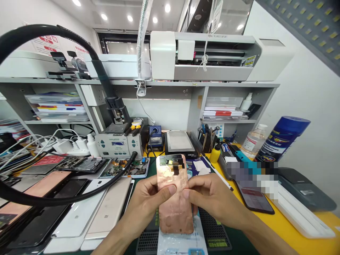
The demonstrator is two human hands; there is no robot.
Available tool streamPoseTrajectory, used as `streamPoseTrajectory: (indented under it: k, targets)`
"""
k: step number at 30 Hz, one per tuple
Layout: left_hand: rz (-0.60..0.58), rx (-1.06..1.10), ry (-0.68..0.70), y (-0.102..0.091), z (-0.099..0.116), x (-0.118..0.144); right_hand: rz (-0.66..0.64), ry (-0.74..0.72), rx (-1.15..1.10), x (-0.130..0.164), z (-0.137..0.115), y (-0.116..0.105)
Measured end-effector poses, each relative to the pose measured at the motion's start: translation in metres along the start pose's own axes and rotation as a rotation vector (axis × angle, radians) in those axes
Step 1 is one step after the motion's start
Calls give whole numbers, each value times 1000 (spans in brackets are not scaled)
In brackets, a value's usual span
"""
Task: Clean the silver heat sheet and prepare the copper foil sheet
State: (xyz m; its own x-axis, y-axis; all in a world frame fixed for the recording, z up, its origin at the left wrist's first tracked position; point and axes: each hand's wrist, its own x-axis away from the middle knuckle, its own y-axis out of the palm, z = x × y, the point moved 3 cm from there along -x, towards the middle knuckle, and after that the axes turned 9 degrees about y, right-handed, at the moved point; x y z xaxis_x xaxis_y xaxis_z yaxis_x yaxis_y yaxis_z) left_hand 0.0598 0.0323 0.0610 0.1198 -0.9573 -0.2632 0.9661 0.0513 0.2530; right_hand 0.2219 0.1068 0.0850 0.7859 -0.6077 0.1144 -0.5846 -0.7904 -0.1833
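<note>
A copper-backed phone screen (175, 216) is held up in front of me, its dark top edge and small flex cable facing me. My left hand (148, 198) grips its left side, thumb flat across the copper. On the right edge, my right hand (209, 194) pinches it between thumb and fingers. Below the screen lies a clear plastic sleeve with blue print (183, 244), on top of a dark perforated work mat (215, 230).
White and gold phone back covers (108, 212) and a black hose (79, 200) occupy the left. Behind stand a hot-air station (119, 143) and a tray of circuit boards (143, 166). To the right are a phone (255, 198), a blue spray can (281, 138) and a bottle (253, 140).
</note>
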Motion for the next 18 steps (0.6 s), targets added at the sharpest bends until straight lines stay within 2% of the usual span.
streamPoseTrajectory:
  k: [4, 10, 18]
  targets:
    - [-23, 4, 2, 1, 1, 1, -18, -11, -45, -1, 0, 2]
    - [-56, -25, 6, 4, 3, 2, 49, -72, -91, -4, -6, 5]
    - [-77, -85, 20, 4, 1, 2, 159, -93, 20, -2, -12, 5]
